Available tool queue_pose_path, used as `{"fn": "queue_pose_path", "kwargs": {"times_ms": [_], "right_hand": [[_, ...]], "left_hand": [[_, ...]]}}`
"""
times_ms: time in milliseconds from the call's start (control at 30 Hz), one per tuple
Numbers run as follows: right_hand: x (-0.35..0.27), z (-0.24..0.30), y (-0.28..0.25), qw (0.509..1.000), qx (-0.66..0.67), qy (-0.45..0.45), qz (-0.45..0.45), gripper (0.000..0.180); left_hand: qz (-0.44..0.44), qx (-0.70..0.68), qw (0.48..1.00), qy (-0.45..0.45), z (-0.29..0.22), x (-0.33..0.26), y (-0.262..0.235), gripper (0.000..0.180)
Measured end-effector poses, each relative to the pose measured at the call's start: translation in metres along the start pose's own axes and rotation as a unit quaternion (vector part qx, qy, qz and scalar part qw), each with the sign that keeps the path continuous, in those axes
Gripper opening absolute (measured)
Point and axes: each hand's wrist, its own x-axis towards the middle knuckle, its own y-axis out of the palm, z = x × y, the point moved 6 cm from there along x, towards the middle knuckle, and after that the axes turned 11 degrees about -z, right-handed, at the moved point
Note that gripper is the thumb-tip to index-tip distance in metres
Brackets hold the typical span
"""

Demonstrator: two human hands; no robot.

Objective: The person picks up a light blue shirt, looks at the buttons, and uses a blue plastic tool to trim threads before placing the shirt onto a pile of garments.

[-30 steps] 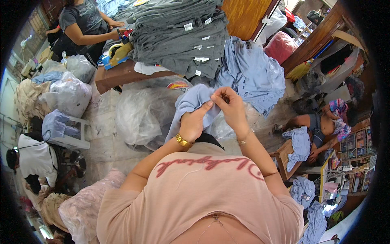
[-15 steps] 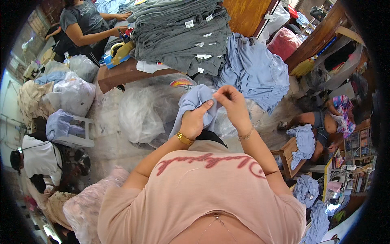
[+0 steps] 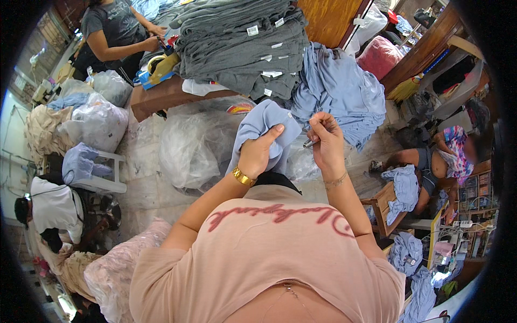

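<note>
My left hand (image 3: 257, 152) grips a light blue garment (image 3: 262, 119), its thumb pressed on top of the bunched cloth. A small pale spot, perhaps a label, shows at the cloth's right edge. Just right of the garment, my right hand (image 3: 327, 141) is raised with thumb and forefinger pinched together. From under its fingers pokes a small metal tool (image 3: 308, 144), mostly hidden by the hand; it resembles thread snips. Whether the pinched fingertips also hold a thread is too small to tell. The right hand and the garment are apart.
Ahead, a table (image 3: 156, 99) bears stacked dark grey garments (image 3: 242, 54) with white tags. A blue garment heap (image 3: 342, 91) hangs off its right side. Clear plastic bags (image 3: 196, 145) lie below. A white stool (image 3: 110, 185) stands left. Other people work at far left, back left and right.
My right hand has drawn away to the right from the cloth, and the metal tool now shows. My left hand has tilted the garment, turning its edge up.
</note>
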Motion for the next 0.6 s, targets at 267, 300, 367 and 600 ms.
{"fn": "queue_pose_path", "kwargs": {"times_ms": [267, 300, 367, 600], "right_hand": [[0.004, 0.029, -0.038, 0.99, -0.109, -0.087, -0.032, 0.007], [0.004, 0.031, -0.041, 0.99, -0.099, -0.091, -0.033, 0.007], [0.006, 0.034, -0.049, 0.991, -0.089, -0.096, -0.035, 0.006], [0.0, 0.032, -0.043, 0.985, -0.158, -0.068, -0.024, 0.008]], "left_hand": [[0.007, -0.053, 0.999, -0.002, 0.003, 0.005, 0.0, 0.03], [0.004, -0.056, 0.998, -0.006, 0.004, 0.005, 0.001, 0.03], [-0.003, -0.062, 0.998, -0.015, 0.006, 0.005, 0.001, 0.029], [-0.007, -0.051, 0.997, -0.05, 0.02, 0.004, -0.004, 0.026]]}}
